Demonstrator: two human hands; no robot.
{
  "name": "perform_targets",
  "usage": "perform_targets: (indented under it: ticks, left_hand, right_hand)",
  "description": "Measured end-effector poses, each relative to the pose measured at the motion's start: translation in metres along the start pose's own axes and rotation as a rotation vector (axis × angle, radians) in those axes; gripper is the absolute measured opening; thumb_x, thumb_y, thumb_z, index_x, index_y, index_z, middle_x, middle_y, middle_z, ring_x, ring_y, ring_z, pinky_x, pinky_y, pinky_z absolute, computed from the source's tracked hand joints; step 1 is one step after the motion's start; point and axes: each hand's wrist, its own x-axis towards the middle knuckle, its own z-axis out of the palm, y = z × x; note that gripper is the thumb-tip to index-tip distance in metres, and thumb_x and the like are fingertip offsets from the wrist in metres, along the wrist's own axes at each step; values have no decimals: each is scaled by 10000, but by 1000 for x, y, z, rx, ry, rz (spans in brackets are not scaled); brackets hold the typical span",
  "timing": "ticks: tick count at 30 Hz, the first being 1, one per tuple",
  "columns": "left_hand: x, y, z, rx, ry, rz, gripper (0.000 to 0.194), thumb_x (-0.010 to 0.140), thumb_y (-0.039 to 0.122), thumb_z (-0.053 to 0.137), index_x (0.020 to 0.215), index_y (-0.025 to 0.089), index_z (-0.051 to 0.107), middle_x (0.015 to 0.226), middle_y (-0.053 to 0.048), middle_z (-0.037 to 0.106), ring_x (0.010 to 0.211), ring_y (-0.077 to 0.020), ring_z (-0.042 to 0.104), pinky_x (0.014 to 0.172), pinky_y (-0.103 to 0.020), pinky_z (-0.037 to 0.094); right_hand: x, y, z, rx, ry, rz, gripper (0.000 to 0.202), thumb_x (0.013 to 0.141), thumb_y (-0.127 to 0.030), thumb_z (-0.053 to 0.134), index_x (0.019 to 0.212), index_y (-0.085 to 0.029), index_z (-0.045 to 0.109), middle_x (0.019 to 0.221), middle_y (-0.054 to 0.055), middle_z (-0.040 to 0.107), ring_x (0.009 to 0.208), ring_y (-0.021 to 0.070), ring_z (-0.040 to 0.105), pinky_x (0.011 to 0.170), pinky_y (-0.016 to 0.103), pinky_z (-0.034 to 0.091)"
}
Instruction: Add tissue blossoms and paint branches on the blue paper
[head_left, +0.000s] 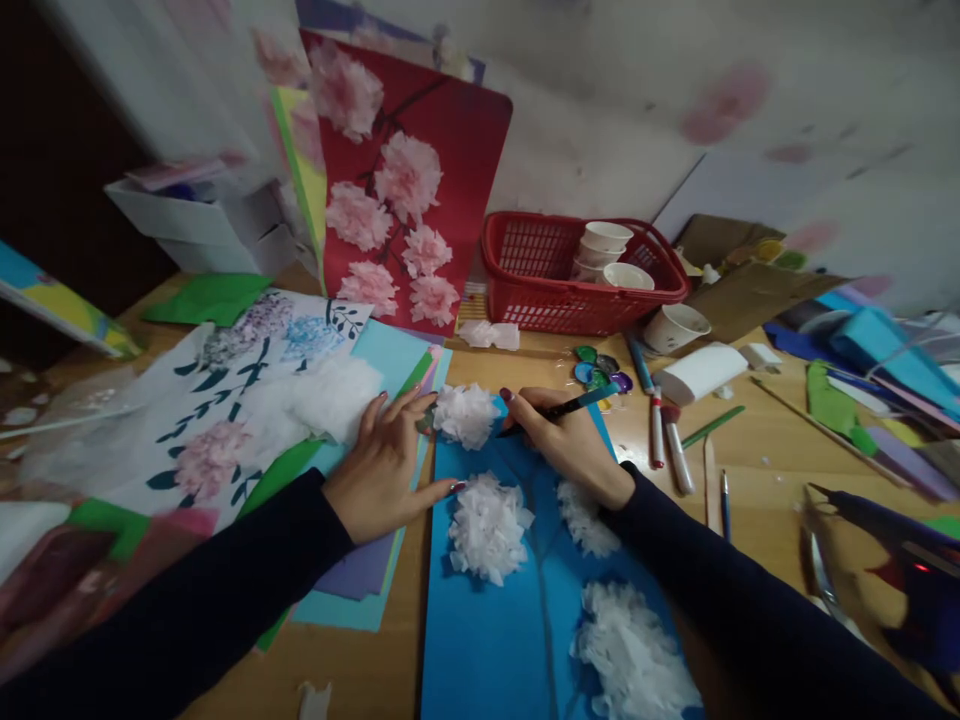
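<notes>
Drawing branch lines among white paper flowers on a blue sheet.

The right hand [568,440] grips a dark pen [583,400] in a writing hold, its tip beside the upper white flower [465,416]; the dim view leaves it unclear whether the tip touches the paper. The left hand [386,465] holds nothing, fingers spread, its thumb at the edge of a lower white flower [489,530]. The blue sheet [484,650] lies on the counter [375,675] beneath the right hand, with a dark branch line [545,605] running nearer the wearer. Beyond the hands stands a red card [472,140] bearing pink flowers. The step in hand looks like extending a twig toward the upper flower; the next move calls for a light, steady stroke, clear of the petals, with the sheet kept still.
</notes>
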Motion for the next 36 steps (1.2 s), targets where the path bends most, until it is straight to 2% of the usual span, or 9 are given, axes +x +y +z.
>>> perform_targets:
  ticks: [11, 26, 36]
  left_hand:
    - [1, 2, -1, 37, -11, -8, 738, 818, 499, 622, 1306, 150, 193, 1398, -257, 455, 1394, -356, 330, 1102, -629, 234]
    - [1, 1, 1, 9, -2, -12, 627, 816, 512, 616, 1225, 163, 292, 1383, -231, 490, 1394, -343, 335, 1126, -615, 210]
    - [0, -1, 2, 46, -5, 3, 611, 831, 538, 578, 1214, 166, 280, 1381, -235, 487, 1392, -343, 338, 1119, -621, 214]
  right_hand:
    - [0, 3, 5, -58, 14, -57, 422, 918, -433, 487, 624, -165, 627, 495, -19, 489, 475, 105, 444, 492, 240, 328]
    - [0, 3, 7, -74, 0, -98, 400, 922, -397, 475, 633, -163, 622, 505, -27, 479, 475, 99, 425, 501, 240, 326]
    - [-2, 5, 5, -119, -5, -82, 399, 908, -365, 473, 591, -158, 601, 529, -10, 513, 494, 97, 427, 495, 232, 322]
